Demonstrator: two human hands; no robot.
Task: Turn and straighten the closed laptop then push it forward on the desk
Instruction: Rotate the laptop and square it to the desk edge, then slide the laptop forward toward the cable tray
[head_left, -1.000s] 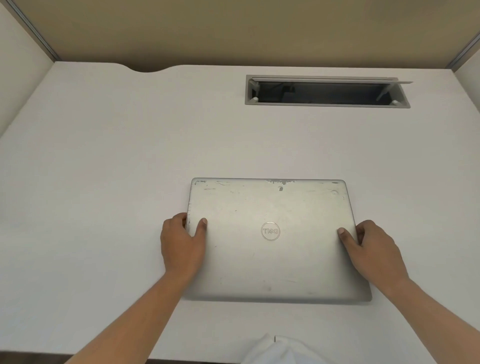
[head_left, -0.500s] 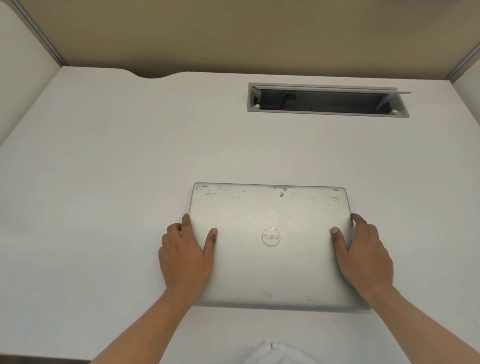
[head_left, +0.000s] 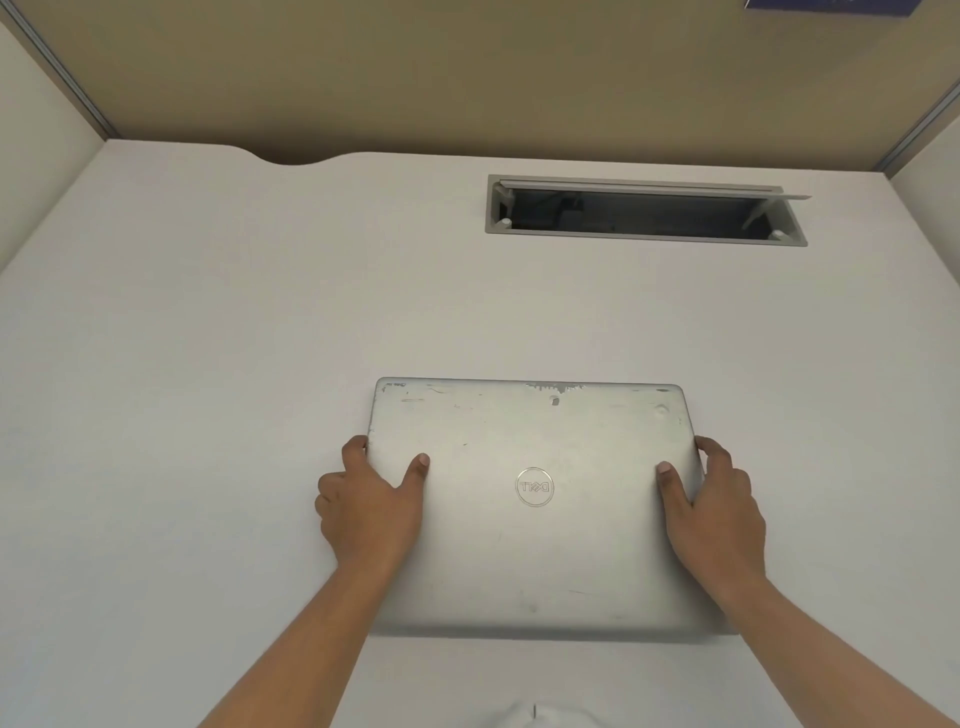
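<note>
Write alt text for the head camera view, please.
Two bare hands, left hand and right hand, grip the side edges of a closed silver Dell laptop lying square on a white desk, an open cable tray beyond it.

Closed silver laptop (head_left: 530, 519) lies flat on white surface (head_left: 208, 364), edges approx square w/ surface's far edge, round logo facing up. Left hand (head_left: 369, 509) grips left edge, thumb on lid; right hand (head_left: 717, 514) grips right edge, thumb on lid. Open grey cable hatch (head_left: 644, 210) well beyond laptop, far right.
</note>
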